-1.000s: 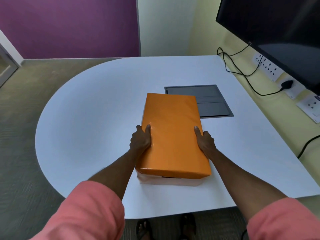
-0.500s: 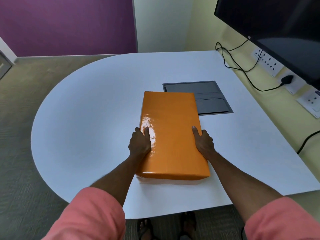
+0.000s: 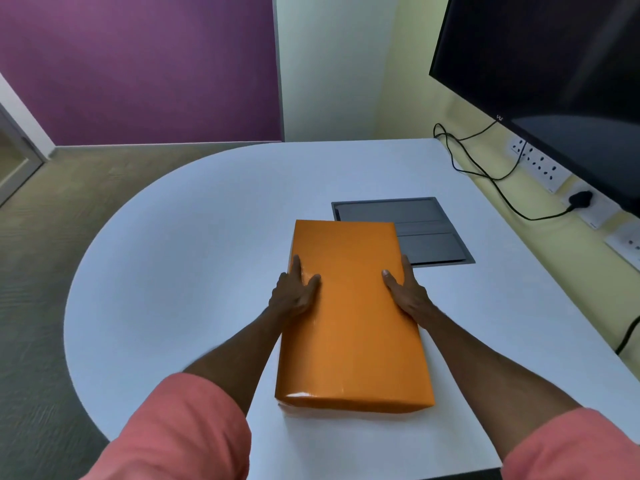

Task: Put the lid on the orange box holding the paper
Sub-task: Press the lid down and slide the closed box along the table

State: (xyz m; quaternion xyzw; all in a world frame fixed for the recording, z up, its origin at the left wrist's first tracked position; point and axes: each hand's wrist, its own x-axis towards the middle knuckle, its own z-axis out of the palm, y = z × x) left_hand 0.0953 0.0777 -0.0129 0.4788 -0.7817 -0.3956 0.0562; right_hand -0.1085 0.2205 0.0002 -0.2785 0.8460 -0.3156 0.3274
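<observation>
The orange lid lies flat over the box on the white table, its long side running away from me. Only a pale sliver of the box shows under the lid's near left corner; the paper is hidden. My left hand lies along the lid's left edge, thumb on top and fingers stretched forward. On the right edge, my right hand mirrors it, thumb on the top face. Both hands press against the lid's sides.
A dark recessed panel sits in the table just behind the lid, partly covered by it. A large black screen hangs on the right wall above wall sockets and black cables. The table's round edge curves at left.
Both hands have slid forward along the lid's sides and the fingers have straightened. The lid stays level on the box, with less of the box showing under it.
</observation>
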